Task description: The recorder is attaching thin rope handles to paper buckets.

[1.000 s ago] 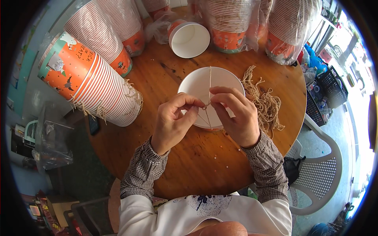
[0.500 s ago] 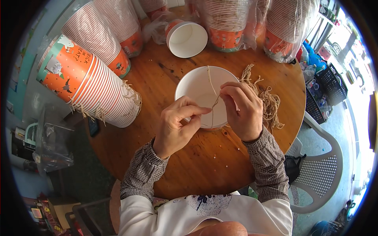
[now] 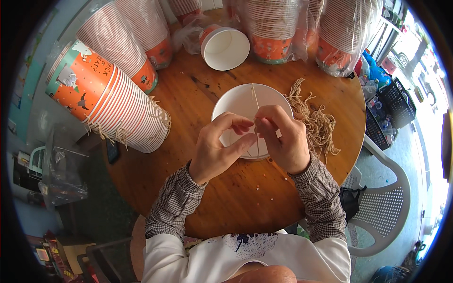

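Over the cup [image 3: 236,101], our right hand [image 3: 286,141] pinches the cord [image 3: 255,95], stretched from its far rim toward us; near its left side, our left hand [image 3: 215,146] gapes, thumb and fingers apart.

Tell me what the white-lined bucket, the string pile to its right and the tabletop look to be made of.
Bucket: probably coated paperboard; smooth white inside, thin pale rim, though plastic isn't ruled out.
String pile: likely jute or similar plant fibre; matt, tan, twisted strands.
Tabletop: wood or wood-look, seemingly varnished; brown streaky grain with a soft sheen.
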A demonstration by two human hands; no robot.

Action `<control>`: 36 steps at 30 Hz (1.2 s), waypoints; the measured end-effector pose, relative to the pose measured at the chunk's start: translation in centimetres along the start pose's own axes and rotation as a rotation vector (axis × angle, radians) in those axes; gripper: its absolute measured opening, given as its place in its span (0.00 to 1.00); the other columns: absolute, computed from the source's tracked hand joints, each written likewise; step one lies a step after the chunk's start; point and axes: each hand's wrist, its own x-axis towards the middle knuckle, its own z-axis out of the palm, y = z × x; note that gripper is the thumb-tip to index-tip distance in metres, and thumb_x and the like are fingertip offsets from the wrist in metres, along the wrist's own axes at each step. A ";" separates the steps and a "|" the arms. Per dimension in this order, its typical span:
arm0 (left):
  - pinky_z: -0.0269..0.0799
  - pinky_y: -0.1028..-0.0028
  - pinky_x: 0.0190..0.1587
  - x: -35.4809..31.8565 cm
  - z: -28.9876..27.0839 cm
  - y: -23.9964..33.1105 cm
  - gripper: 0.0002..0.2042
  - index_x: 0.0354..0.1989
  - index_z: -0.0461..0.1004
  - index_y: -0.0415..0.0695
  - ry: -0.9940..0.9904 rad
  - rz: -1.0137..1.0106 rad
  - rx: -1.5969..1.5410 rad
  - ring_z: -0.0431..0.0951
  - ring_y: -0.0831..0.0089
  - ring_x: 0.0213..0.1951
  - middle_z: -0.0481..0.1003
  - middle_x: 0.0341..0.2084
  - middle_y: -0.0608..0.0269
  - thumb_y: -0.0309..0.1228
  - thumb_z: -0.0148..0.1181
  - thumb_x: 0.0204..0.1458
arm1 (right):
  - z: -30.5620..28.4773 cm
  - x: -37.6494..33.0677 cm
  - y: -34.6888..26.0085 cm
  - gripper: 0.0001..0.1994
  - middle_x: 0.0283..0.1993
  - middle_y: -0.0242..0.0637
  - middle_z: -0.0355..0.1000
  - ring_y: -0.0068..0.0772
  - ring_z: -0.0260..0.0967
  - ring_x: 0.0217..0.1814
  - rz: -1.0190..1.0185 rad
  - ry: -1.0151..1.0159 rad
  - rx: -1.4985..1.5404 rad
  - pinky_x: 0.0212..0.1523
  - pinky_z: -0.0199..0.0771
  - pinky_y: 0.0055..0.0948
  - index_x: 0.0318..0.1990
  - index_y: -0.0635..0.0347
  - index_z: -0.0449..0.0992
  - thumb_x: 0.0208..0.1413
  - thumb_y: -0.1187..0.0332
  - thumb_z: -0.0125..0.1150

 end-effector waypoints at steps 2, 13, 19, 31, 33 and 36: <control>0.72 0.78 0.44 0.0 0.3 0.2 0.07 0.41 0.76 0.34 -0.022 -0.012 0.037 0.76 0.79 0.39 0.77 0.36 0.63 0.20 0.61 0.54 | 0.0 0.0 -0.2 0.03 0.29 0.41 0.73 0.43 0.76 0.31 -0.091 -0.003 -0.102 0.29 0.74 0.33 0.40 0.60 0.69 0.60 0.76 0.54; 0.73 0.77 0.38 -0.2 0.1 -0.5 0.03 0.32 0.74 0.38 0.056 -0.035 -0.115 0.78 0.78 0.32 0.78 0.27 0.64 0.22 0.62 0.52 | -1.0 0.2 -0.9 0.10 0.34 0.42 0.75 0.45 0.76 0.33 -0.054 -0.133 0.014 0.34 0.76 0.35 0.45 0.62 0.69 0.55 0.80 0.57; 0.70 0.74 0.38 -0.3 0.3 -0.5 0.04 0.28 0.71 0.40 -0.031 -0.142 -0.144 0.74 0.76 0.31 0.74 0.25 0.67 0.22 0.61 0.49 | -1.9 0.7 0.9 0.17 0.33 0.42 0.70 0.46 0.72 0.34 -0.348 0.055 -0.398 0.32 0.74 0.40 0.44 0.63 0.69 0.44 0.85 0.56; 0.64 0.69 0.47 -1.1 1.8 0.0 0.07 0.23 0.69 0.45 -0.177 0.186 0.337 0.73 0.68 0.31 0.71 0.24 0.67 0.22 0.62 0.43 | -6.0 1.8 6.5 0.16 0.38 0.44 0.72 0.47 0.73 0.39 -0.319 0.353 -0.657 0.37 0.75 0.39 0.44 0.63 0.72 0.45 0.84 0.56; 0.64 0.68 0.48 -1.0 1.8 -0.3 0.07 0.24 0.69 0.46 -0.167 0.234 0.363 0.73 0.68 0.30 0.71 0.24 0.68 0.21 0.62 0.43 | -6.3 1.9 6.7 0.17 0.39 0.44 0.72 0.48 0.72 0.39 -0.325 0.379 -0.685 0.38 0.75 0.39 0.44 0.62 0.72 0.44 0.84 0.57; 0.63 0.68 0.49 -1.0 1.7 -0.3 0.08 0.25 0.68 0.47 -0.174 0.285 0.406 0.72 0.68 0.30 0.71 0.24 0.68 0.21 0.62 0.43 | -5.8 2.0 7.6 0.17 0.39 0.44 0.71 0.48 0.72 0.40 -0.296 0.363 -0.653 0.38 0.74 0.40 0.45 0.62 0.72 0.45 0.83 0.57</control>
